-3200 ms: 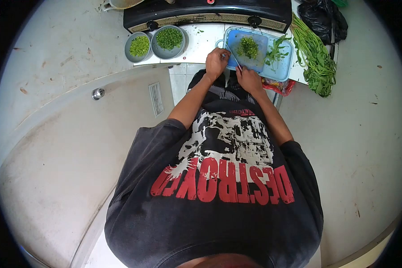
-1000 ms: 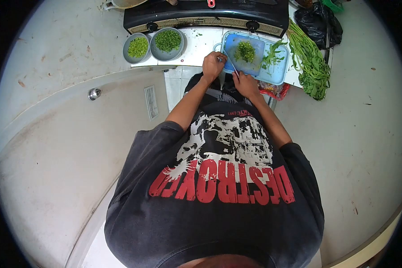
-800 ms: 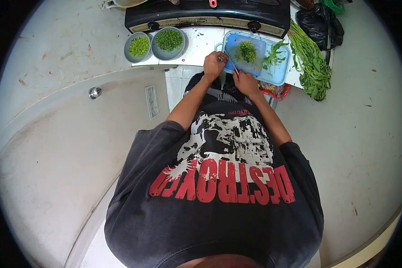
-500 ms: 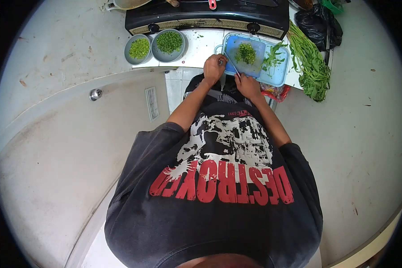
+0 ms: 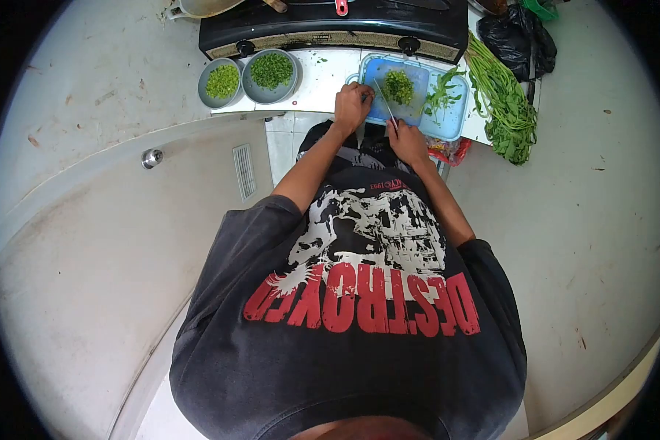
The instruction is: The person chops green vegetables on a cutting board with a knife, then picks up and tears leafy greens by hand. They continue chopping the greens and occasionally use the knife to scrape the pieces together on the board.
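Note:
My right hand is closed round the handle of a knife, at the near edge of a light blue tray. The blade points away from me over a blue cutting board in the tray. Just right of the blade is a pile of chopped greens. My left hand is closed at the tray's left edge, left of the blade; whatever its fingers hold is hidden. Loose leafy stems lie on the tray's right part.
Two grey bowls of chopped greens stand on the white counter to the left. Behind is a black stove. A bundle of leafy stems and a black plastic bag lie to the right.
The view has shifted slightly, moving the counter a little left in the picture. The knife's tip has swung a bit away and to the right. Both hands keep nearly the same grips.

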